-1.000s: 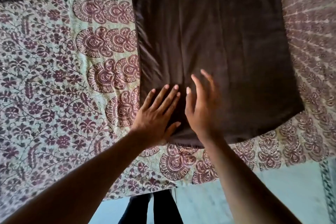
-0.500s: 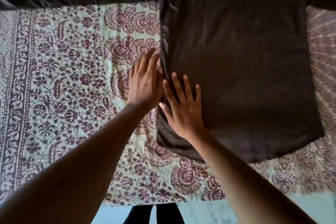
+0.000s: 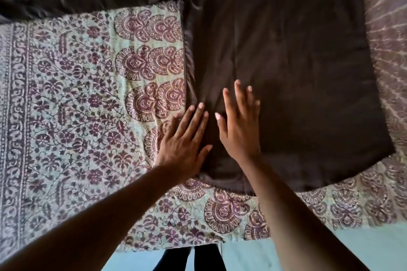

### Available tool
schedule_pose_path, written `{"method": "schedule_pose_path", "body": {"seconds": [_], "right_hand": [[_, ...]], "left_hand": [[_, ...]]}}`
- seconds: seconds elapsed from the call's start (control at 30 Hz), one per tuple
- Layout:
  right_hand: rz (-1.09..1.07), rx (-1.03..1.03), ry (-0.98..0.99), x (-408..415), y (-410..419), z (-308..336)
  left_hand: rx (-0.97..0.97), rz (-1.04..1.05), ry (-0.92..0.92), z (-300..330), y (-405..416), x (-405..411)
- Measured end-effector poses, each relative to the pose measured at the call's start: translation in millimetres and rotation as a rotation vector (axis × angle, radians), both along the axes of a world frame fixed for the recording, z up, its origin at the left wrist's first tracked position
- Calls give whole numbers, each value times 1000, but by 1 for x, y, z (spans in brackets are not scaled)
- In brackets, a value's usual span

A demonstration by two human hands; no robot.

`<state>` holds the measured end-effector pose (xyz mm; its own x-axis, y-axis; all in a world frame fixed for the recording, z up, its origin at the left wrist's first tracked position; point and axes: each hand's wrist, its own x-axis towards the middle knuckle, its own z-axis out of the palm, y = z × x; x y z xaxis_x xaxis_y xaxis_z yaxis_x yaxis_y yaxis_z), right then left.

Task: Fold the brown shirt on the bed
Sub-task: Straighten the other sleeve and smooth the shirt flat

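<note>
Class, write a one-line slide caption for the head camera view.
Both hands, left hand and right hand, lie flat with straight fingers on the brown shirt spread over a patterned bedspread.

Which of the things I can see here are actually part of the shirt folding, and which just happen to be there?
Part of the job:
- brown shirt, spread flat on the bed
- left hand, flat on the shirt's left edge
- right hand, flat on the shirt

Just there:
- patterned bedspread under the shirt
- pale floor by the bed
</note>
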<state>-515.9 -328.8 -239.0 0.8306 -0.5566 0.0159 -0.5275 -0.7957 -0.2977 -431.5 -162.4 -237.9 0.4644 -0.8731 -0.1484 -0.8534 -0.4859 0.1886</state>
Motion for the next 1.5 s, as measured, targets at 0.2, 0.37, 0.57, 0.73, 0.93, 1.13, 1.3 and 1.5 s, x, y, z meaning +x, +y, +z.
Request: {"method": "schedule_pose_path", "body": {"seconds": [0.2, 0.37, 0.57, 0.73, 0.93, 1.13, 1.3, 1.5], "right_hand": [[-397, -62, 259, -109, -3, 2], [-636, 8, 228, -168, -4, 6], [-334, -72, -36, -50, -41, 7], [-18, -50, 113, 0, -64, -17], [-350, -113, 212, -143, -96, -4], [-523, -12, 245, -199, -102, 14], [-240, -128, 87, -87, -126, 4], [12, -80, 108, 34, -159, -24]], "left_hand": [[39, 2, 10, 7, 25, -24], [-20, 51, 13, 16, 5, -21], [-201, 49, -86, 12, -75, 30], [-111, 131, -50, -7, -96, 60], [-26, 171, -38, 2, -16, 11], [-28, 208, -11, 16, -12, -11], [-166, 179, -96, 5, -113, 47], [-128, 300, -69, -20, -168, 106]]}}
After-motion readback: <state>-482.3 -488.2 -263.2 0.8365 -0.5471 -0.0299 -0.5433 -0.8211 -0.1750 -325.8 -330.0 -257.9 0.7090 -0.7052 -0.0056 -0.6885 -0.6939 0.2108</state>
